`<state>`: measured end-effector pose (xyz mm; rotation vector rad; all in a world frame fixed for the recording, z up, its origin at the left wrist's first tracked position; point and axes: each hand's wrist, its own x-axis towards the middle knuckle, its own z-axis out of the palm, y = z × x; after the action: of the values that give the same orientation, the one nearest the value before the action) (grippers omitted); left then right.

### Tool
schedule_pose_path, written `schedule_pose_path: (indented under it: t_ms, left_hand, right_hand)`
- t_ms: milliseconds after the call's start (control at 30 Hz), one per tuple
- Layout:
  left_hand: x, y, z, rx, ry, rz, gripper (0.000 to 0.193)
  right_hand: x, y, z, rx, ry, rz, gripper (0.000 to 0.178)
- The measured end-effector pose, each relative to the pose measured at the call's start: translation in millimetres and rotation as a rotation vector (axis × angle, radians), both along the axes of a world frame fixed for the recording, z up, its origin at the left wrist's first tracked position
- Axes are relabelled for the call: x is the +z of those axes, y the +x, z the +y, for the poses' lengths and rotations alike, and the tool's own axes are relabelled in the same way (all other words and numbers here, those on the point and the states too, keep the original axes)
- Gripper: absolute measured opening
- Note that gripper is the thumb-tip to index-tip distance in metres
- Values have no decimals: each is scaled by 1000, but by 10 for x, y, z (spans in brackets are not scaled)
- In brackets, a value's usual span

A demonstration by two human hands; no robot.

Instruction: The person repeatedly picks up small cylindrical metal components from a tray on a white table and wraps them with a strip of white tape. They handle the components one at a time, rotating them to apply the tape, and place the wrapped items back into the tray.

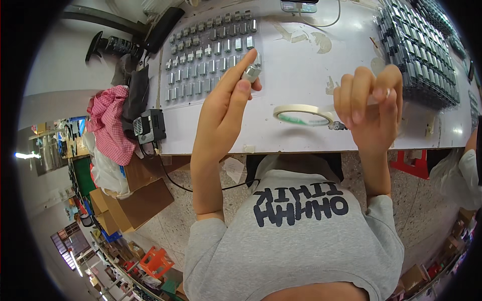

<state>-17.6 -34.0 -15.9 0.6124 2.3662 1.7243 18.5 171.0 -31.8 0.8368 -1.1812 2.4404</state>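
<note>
My left hand (225, 103) is raised over the table, pinching a small silver metal part (251, 73), like a little motor can, between thumb and fingers. Its forefinger points up past the part. Beyond it, a clear plastic tray (166, 104) holds rows of similar silver parts (217, 48). At the right, my right hand (369, 103) is closed, fingers curled, on the free end of a cream tape. The tape roll (296, 107) hangs beside that hand, apparently just above the tabletop, with a short pulled-out strip running into the fingers.
Stacked trays (422, 55) full of silver parts stand at the right. A small black-and-grey device (149, 126) sits at the table's left edge, near a pink checked cloth (111, 120). A phone-like device (299, 6) with a cable lies at the back. Cardboard boxes (143, 200) stand below left.
</note>
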Motion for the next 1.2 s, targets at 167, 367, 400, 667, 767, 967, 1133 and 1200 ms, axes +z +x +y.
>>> schedule_pose_path:
  t_ms: [167,367,400,667,767,967,1133,1200]
  left_hand:
    - [19,-7,-45,-73,85,-11,33]
    - [-129,-388,-246,134,-102,52,20]
    - [-141,-495,-315,151,-139,60,20]
    - [-572,-1536,-657,178,-202,175,22]
    - [-593,-1705,-676,189,-321,340,21]
    - [-784,-1814,-717,273,-411,425,21]
    - [-869,-1756,-686,344,-603,668,19]
    - [-818,-1669,-645,356,-730,752,19]
  right_hand:
    - [12,20,30,-49,57,-67,25]
    - [56,95,124,-315,366,-122,22]
    - [71,114,118,-346,392,-140,22]
    - [62,0,132,-288,479,-208,32]
    - [24,-76,160,-274,475,-263,27]
    - [-52,-77,186,-371,466,-361,16]
    - [-222,-67,249,-442,390,-337,16]
    - [-249,-66,267,-406,394,-321,15]
